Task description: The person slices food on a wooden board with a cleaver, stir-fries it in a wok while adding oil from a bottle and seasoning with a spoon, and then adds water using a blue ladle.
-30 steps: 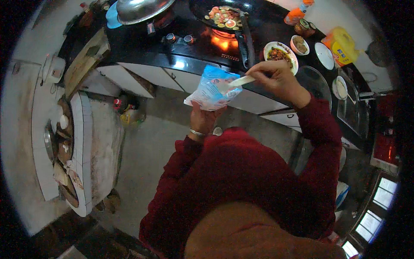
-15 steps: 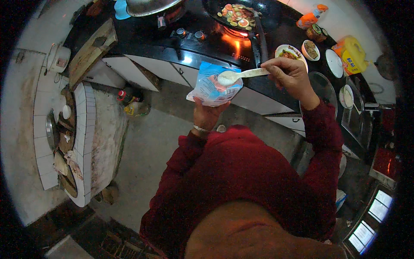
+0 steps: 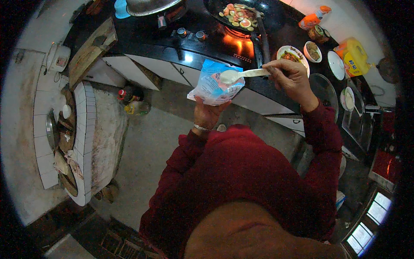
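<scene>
My left hand (image 3: 208,113) grips the bottom of a blue and white plastic bag (image 3: 215,88), held upright in front of the counter edge. Between the fingers of my right hand (image 3: 290,78) is the handle of a pale spoon (image 3: 230,77). The spoon's bowl, with something white in it, is over the upper part of the bag. Beyond them, a dark wok (image 3: 211,8) with sliced pink and pale green food (image 3: 239,16) sits above a lit orange burner flame (image 3: 238,41).
Right of the wok stand a plate of food (image 3: 284,51), a small bowl (image 3: 314,48), a white plate (image 3: 336,64) and a yellow jug (image 3: 354,58). A lidded pan (image 3: 148,6) is at the back left. A wooden board (image 3: 94,52) leans at the counter's left end.
The spoon and my right hand have shifted very slightly to the right. My left hand keeps its hold on the bag; the view has moved a little.
</scene>
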